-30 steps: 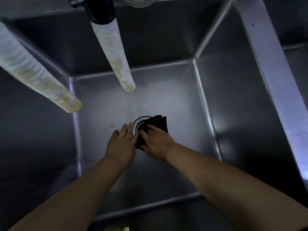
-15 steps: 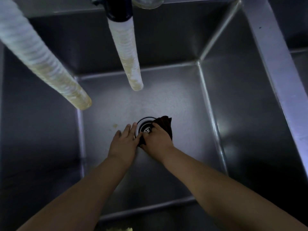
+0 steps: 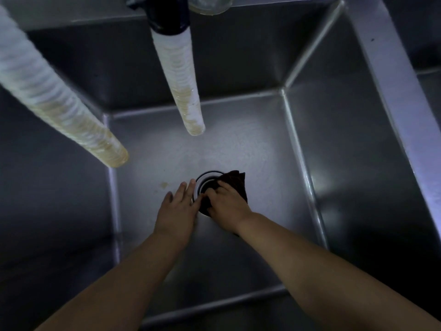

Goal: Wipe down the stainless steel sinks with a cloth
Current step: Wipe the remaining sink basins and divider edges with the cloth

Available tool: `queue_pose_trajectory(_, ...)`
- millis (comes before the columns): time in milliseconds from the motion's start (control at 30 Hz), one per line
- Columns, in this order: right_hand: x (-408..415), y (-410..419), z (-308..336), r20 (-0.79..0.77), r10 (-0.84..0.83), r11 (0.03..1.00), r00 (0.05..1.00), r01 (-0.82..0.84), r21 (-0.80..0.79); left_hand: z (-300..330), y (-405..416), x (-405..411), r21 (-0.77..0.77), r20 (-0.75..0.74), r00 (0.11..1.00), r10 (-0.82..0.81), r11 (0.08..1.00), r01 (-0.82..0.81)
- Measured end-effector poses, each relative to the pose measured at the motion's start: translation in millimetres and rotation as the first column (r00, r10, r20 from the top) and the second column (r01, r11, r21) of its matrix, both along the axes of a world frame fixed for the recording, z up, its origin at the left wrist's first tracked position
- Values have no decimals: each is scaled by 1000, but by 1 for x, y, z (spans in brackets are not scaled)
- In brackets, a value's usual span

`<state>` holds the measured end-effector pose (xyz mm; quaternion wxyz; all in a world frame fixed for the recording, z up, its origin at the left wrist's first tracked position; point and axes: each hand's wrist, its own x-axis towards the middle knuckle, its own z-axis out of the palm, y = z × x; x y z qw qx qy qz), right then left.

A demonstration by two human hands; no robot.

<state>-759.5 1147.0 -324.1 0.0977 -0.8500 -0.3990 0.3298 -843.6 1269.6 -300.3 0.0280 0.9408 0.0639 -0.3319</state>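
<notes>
A deep stainless steel sink (image 3: 238, 144) fills most of the frame, its floor brightest around the centre and its walls falling into shadow toward the edges. Just below the middle of the frame, the right hand (image 3: 228, 206) presses a dark cloth (image 3: 238, 185) down onto the round drain (image 3: 206, 179), fingers curled over the fabric and bunching it against the drain's right side; part of the cloth pokes out beyond the fingertips toward the upper right, and a small fold shows under the thumb side. The left hand (image 3: 177, 211) lies flat on the sink floor just left of the drain, fingers straight and slightly spread, their tips touching the drain's metal ring; it holds nothing. Both bare forearms reach in from the bottom edge of the frame. A small yellowish stain (image 3: 164, 185) sits on the sink floor just left of the left hand's fingertips. Two ribbed white hoses hang over the basin: one hose (image 3: 181, 84) drops from a dark fitting (image 3: 167, 15) at the top centre, its lower end discoloured brown, and a second, larger hose (image 3: 59, 106) slants in from the upper left, also browned at its open end. Along the right side a flat steel divider (image 3: 401, 96) separates this basin from a neighbouring basin (image 3: 427, 51) in the upper right corner.
</notes>
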Motion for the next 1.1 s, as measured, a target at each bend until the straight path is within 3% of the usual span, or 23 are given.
queue_pose_trajectory(100,0,2,0,173,128,992,976,-124,-35,-1,-1,0,2,1,1000,-3,1000,3)
queue_pose_trajectory(300,-4,-6,-3,427,332,942,841,-321,-100,-3,0,-3,7,21,1000,-14,1000,14)
queue_pose_trajectory(433,1,-15,-11,403,344,936,848,-346,-70,-6,0,-4,2,37,999,-10,1000,10)
queue_pose_trajectory(567,8,-16,-12,300,277,953,913,-302,38,-7,0,-5,-8,39,999,1,1000,-1)
queue_pose_trajectory(667,6,-33,-13,358,246,944,901,-306,121,-8,0,-4,-1,37,999,10,1000,-10)
queue_pose_trajectory(800,-1,-66,-11,361,108,963,926,-188,195,-4,-2,0,-10,2,1000,18,1000,-18)
queue_pose_trajectory(900,11,-92,-8,359,-84,991,930,42,125,-1,-3,3,-14,-11,1000,25,1000,-25)
queue_pose_trajectory(1000,45,-100,-6,422,-284,953,861,303,23,-1,-2,3,-25,-17,999,30,999,-30)
queue_pose_trajectory(1100,91,-77,-8,464,-370,910,805,414,9,-4,0,2,-20,-28,1000,7,1000,-8)
